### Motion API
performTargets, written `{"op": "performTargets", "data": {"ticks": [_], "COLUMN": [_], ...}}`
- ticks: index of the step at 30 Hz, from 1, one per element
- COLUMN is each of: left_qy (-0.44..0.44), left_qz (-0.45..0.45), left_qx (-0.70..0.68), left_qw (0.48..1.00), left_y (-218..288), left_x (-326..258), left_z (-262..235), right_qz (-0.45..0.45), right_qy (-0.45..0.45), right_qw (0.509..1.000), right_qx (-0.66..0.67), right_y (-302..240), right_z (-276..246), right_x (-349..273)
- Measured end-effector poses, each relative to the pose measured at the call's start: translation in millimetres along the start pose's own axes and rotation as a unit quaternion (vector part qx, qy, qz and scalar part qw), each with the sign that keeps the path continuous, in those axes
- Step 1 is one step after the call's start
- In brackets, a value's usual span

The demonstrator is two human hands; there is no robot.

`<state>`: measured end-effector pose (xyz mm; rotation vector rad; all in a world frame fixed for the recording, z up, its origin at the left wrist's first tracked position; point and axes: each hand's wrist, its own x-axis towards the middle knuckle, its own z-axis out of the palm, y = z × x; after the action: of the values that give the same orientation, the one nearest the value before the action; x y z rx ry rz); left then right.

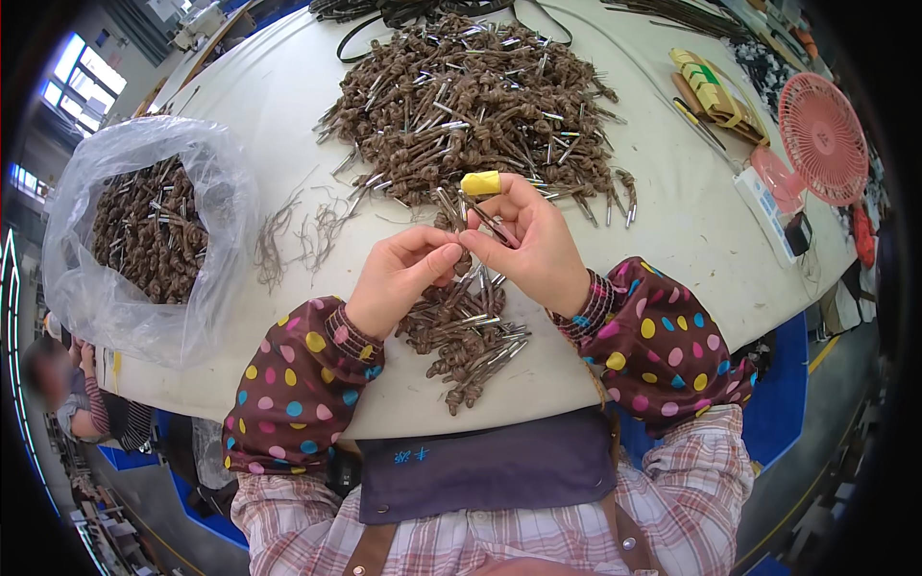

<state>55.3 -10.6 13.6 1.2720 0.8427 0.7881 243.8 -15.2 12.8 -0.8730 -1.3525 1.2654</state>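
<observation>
While both hands work above the table (672, 240), left hand (399, 278) and right hand (528, 245) fingers pinch one knotted cord piece (480, 223); best kept taut, over the near pile (466, 331).

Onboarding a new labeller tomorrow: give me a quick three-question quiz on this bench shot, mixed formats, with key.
1. True or false: the right hand has yellow tape wrapped on a fingertip.
2. Where does the clear plastic bag of brown knotted cord pieces sit? A) person's left B) person's right C) on the lap
3. Fill in: the pink object at the table's right edge is a small ____.

Key: 1 true; 2 A; 3 fan. For reference, the left hand and right hand pinch one cord piece together above a small pile.
</observation>
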Motion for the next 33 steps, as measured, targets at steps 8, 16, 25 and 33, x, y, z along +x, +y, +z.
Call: {"op": "performTargets", "data": {"ticks": [8,16,25,33], "left_qy": [0.138,0.035,0.1,0.07], "left_qz": [0.018,0.189,0.324,0.379], "left_qx": [0.012,0.268,0.47,0.46], "left_qw": [0.99,0.944,0.815,0.8], "left_y": [6.9,9.8,7.7,10.3], "left_x": [2.4,-3.9,-0.3,0.1], "left_z": [-12.4,10.0,0.2,-4.2], "right_qz": [0.003,0.024,0.046,0.116], "right_qy": [0.039,0.036,0.018,-0.026], "right_qw": [0.999,0.999,0.998,0.989], "right_qx": [0.007,0.025,0.044,0.09], "right_y": [-1.7,2.6,0.0,-7.6], "right_z": [-8.2,-8.4,-10.4,-12.6], "right_x": [5.7,4.6,6.3,6.7]}}
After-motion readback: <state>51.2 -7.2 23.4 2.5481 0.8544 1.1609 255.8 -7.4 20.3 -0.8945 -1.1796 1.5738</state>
